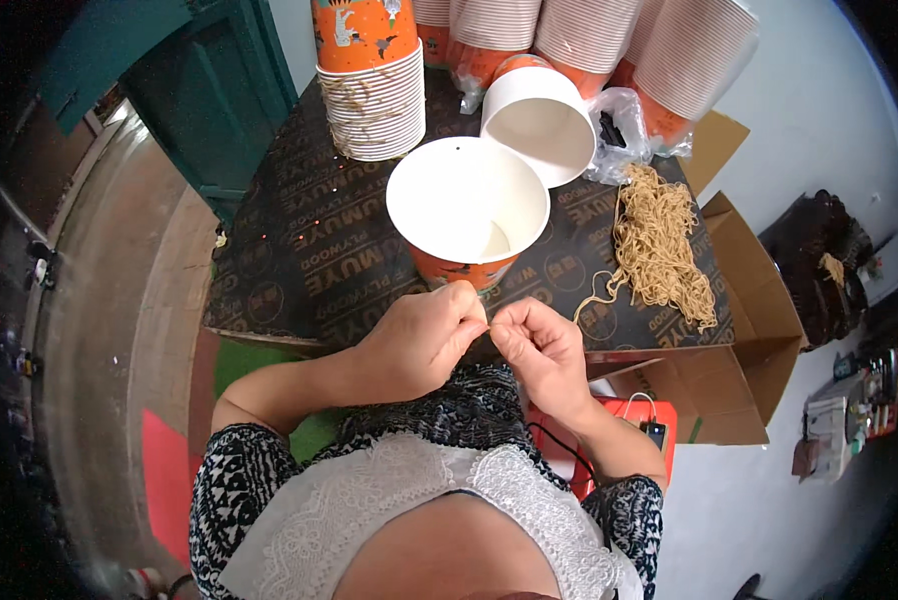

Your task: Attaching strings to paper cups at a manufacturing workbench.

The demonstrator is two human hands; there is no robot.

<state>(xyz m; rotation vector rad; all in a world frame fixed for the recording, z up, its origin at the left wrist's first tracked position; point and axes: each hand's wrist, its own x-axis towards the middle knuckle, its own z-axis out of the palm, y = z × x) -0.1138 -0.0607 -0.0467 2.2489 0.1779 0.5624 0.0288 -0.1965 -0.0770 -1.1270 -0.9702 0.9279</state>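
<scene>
In front of me a large paper bucket [439, 267], orange outside and white inside, stands upright near the table's front edge. My left hand [421, 340] is closed in a pinch just below the bucket's front. Close against it, my right hand [544, 350] is pinching too, with thumb and forefinger almost meeting the left fingertips. Whatever is between the fingers is too small to make out. A heap of tan string [659, 250] lies to the right, and one loose strand of it curls down beside my right hand.
Behind the upright bucket, another white-lined bucket [539, 125] lies tipped on its side. A tall nested stack [374, 105] stands at the back left, tan strands on its rims. Several plastic-wrapped stacks [694, 60] line the back. An open cardboard box [759, 300] sits right of the dark table [299, 265].
</scene>
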